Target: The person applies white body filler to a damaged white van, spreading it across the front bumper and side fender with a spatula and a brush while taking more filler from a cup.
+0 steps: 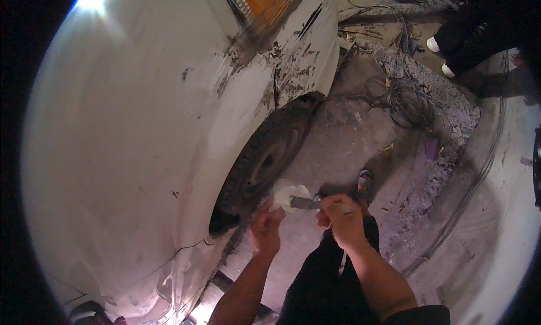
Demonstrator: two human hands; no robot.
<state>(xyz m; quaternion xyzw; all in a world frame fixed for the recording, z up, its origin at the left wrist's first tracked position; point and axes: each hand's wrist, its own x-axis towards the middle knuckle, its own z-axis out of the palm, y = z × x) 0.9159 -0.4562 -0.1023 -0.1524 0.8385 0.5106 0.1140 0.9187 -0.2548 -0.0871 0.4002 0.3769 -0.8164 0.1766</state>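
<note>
Right hand (345, 221): fingers clamped on a scraper (304, 203), its grey blade pointing left over a white dish (283, 188). Left hand (264, 230): fingers clamped on the near left edge of the dish, which lies between the hands, above the floor (332, 136). In view, the dish's left edge lies just beside the wheel (264, 163); the actual gap cannot be told. Farther left, a white car (135, 133) bounds the working space, its arch edge curving over the wheel and its paint scraped dark below an orange lamp (267, 1). On the other side, floor extends from the wheel to a cable coil (408, 104) and a rough kerb (462, 119). A sandal (366, 181) shows just beyond the right hand; a purple object (431, 148) lies near the coil, any print on it too small to tell. Upper right: a person in dark trousers (476, 43).
</note>
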